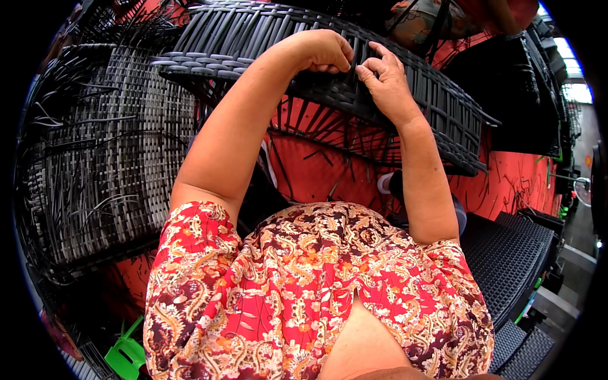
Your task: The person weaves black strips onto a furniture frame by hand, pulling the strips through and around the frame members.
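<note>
In front of me lies a long, curved dark-grey wicker piece (218, 38) of flat woven strips, with loose strips fanning out along its near underside. My left hand (326, 50) is closed over its middle, fingers curled down against the weave. Whatever sits in those fingers is hidden. Just to the right, my right hand (385, 76) rests at the same stretch of weave, thumb and fingers bent but apart. No strip shows clearly in it. The gap between the two hands is narrow, with dark upright strips in it.
A large grey-and-black woven panel (126, 152) with loose strip ends stands at left. Black woven pieces (506, 259) are stacked at right. Strip scraps litter the red floor (323, 171). A green plastic object (126, 354) is at lower left. Another person (437, 22) sits across from me.
</note>
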### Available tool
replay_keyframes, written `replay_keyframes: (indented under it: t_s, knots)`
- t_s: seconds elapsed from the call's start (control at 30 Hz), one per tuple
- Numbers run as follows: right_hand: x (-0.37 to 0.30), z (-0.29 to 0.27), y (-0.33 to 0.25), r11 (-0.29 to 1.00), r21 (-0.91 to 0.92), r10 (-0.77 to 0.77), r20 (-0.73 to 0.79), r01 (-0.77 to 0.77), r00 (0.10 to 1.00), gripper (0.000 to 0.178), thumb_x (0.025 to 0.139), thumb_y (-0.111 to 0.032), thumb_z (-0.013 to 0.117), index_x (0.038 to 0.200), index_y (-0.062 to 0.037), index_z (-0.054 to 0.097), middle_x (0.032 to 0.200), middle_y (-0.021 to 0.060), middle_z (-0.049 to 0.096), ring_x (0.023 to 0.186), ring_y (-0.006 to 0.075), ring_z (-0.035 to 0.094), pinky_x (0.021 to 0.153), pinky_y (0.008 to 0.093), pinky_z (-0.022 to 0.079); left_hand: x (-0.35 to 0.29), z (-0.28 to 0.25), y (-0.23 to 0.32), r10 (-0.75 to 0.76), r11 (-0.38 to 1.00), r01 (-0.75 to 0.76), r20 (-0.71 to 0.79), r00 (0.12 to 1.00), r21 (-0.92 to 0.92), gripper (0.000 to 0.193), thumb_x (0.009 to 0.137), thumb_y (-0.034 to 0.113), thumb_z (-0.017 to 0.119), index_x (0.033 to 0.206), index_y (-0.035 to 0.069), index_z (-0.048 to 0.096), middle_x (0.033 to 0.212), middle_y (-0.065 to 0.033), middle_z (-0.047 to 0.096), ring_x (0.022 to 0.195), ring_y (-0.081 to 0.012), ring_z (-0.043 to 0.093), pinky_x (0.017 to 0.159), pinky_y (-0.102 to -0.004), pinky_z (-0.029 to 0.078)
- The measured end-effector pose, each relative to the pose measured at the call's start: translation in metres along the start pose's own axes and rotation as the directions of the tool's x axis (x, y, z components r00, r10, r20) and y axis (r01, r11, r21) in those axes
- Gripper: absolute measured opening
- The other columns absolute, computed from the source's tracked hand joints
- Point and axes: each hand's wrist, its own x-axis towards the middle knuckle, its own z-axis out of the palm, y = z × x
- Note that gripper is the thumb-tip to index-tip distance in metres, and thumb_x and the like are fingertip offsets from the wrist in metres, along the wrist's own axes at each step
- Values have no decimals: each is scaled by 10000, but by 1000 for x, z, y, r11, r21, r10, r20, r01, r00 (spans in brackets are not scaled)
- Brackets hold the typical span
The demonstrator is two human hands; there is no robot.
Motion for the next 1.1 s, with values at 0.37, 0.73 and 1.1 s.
replay_keyframes:
  t_s: [0.37, 0.73, 1.1]
  knots:
    - [-2, -5, -16, 993, -117, -43, -106, 31, 993, 175, 788, -253, 620, 912, -132, 636, 1290, 122, 432, 1200, 323, 369, 968, 436, 307, -17, -9, 2, 53, 999, -53, -37, 998, 11, 149, 706, 89, 638, 829, 9, 613, 547, 2, 504, 402, -69, 411, 338, -213, 274]
    - [20, 10, -19, 956, 293, -31, 37, 18, 999, 207, 806, -286, 614, 752, -91, 660, 1280, 134, 462, 1256, 301, 327, 1015, 392, 266, -46, -33, -4, 118, 990, -132, -214, 970, -53, 159, 755, 131, 610, 878, 31, 627, 541, 35, 494, 367, -35, 366, 327, -188, 253]
    - [14, 11, -18, 938, 347, 14, -68, 10, 998, 197, 814, -236, 593, 707, -84, 658, 1218, 140, 515, 1162, 294, 418, 980, 381, 306, -23, -16, -2, 16, 989, 33, -319, 948, 147, 189, 738, 200, 655, 709, 17, 620, 532, -24, 551, 379, -87, 478, 318, -227, 330]
